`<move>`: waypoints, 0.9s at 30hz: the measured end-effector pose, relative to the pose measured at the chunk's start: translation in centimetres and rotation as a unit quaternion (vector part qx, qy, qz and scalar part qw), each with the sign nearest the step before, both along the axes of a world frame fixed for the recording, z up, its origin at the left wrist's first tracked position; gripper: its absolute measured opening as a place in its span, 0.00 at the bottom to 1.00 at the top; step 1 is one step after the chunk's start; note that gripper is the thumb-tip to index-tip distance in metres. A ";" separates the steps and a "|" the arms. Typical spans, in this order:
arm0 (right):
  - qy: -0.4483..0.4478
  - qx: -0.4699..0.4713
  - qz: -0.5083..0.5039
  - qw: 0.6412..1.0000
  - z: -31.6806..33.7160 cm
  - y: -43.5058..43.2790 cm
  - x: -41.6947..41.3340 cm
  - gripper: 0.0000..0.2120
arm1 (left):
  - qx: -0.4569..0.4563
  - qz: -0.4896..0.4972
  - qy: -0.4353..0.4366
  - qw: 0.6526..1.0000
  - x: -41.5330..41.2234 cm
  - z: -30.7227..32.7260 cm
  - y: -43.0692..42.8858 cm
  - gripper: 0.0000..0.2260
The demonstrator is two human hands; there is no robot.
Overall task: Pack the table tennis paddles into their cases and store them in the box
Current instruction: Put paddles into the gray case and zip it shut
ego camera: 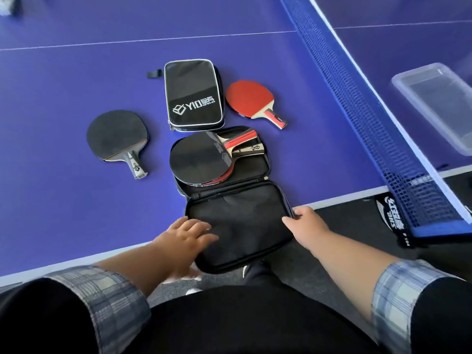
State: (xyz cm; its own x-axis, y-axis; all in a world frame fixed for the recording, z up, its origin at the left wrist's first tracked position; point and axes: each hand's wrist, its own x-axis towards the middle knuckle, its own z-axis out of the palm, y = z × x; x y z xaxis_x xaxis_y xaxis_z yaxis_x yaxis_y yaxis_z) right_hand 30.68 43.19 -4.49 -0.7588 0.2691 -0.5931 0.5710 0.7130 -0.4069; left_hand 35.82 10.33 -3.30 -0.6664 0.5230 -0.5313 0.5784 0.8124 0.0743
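An open black paddle case [245, 213] lies at the table's near edge, its lid hanging over the edge towards me. Two paddles [201, 160] are stacked in its far half, black rubber up. My left hand [186, 238] rests flat on the lid's left side, fingers spread. My right hand [305, 223] pinches the lid's right edge. A second, shut black case [194, 95] with white lettering lies beyond. A black paddle [118, 139] lies to the left and a red paddle [252, 100] to the right, both loose on the table.
The purple table tennis table [76, 200] has a blue net [370, 118] running along the right. A clear plastic box [439, 103] stands beyond the net at far right. The net clamp [398, 221] sticks out past the table edge.
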 end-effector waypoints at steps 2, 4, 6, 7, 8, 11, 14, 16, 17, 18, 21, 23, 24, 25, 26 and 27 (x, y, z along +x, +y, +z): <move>-0.014 -0.017 -0.022 1.000 -0.4 0.1 0.1 0.20 | -0.031 -0.067 0.039 0.996 0.3 0.5 -0.5 0.39; -0.010 -0.055 -0.054 0.997 -0.5 0.0 -0.2 0.15 | 0.018 -0.076 0.108 0.991 0.2 0.7 -0.6 0.29; 0.000 -0.094 -0.100 0.991 -0.4 -0.2 -0.4 0.14 | 0.058 -0.057 0.119 0.990 -0.3 0.9 -0.8 0.21; 0.005 -0.110 -0.116 0.987 -0.2 -0.2 -0.5 0.16 | 0.068 -0.047 0.121 0.989 -0.3 1.0 -1.0 0.19; 0.010 -0.125 -0.125 0.984 0.2 -0.1 -0.7 0.17 | 0.080 -0.035 0.122 0.989 -0.3 1.3 -1.2 0.17; 0.016 -0.179 -0.134 0.974 1.7 0.5 -1.5 0.16 | 0.169 0.053 0.149 0.973 -0.4 3.1 -1.9 0.17; 0.022 -0.277 -0.162 0.947 3.8 0.4 -3.1 0.11 | 0.242 0.225 0.127 0.935 -1.3 4.8 -2.0 0.13; 0.012 -0.318 -0.192 0.928 5.3 0.1 -4.8 0.09 | 0.271 0.329 0.133 0.895 -2.5 5.4 -2.1 0.10; 0.007 -0.326 -0.201 0.924 5.8 0.0 -5.8 0.14 | 0.281 0.364 0.137 0.877 -3.3 5.7 -2.1 0.08; 0.007 -0.333 -0.205 0.920 6.3 -0.2 -7.0 0.17 | 0.291 0.395 0.134 0.861 -4.1 5.9 -2.1 0.07; 0.032 -0.316 -0.180 0.931 7.5 -1.2 -10.3 0.16 | 0.316 0.482 0.094 0.812 -6.6 6.3 -2.2 0.06; 0.058 -0.252 -0.103 0.960 7.6 -2.0 -12.0 0.14 | 0.309 0.513 0.103 0.794 -8.3 6.1 -2.3 0.05; 0.073 -0.219 -0.061 0.971 7.3 -2.3 -12.9 0.13 | 0.306 0.527 0.104 0.786 -9.2 5.9 -2.3 0.04; 0.091 -0.191 -0.028 0.977 7.1 -2.7 -13.7 0.11 | 0.305 0.542 0.103 0.776 -10.0 5.7 -2.4 0.03; 0.106 -0.172 -0.003 0.979 6.8 -3.0 -14.6 0.10 | 0.306 0.557 0.100 0.766 -10.9 5.4 -2.4 0.03; 0.117 -0.154 0.021 0.981 6.6 -3.4 -15.5 0.10 | 0.306 0.572 0.097 0.755 -11.7 5.2 -2.4 0.02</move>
State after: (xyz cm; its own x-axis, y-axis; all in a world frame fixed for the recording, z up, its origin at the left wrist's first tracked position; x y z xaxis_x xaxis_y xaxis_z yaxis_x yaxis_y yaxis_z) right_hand 15.22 39.79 2.11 -0.8908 0.0707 -0.4488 0.4087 0.5566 -0.7233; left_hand 24.09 7.90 1.85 -0.9020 -0.3461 -0.2580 -0.4277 0.6366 0.6417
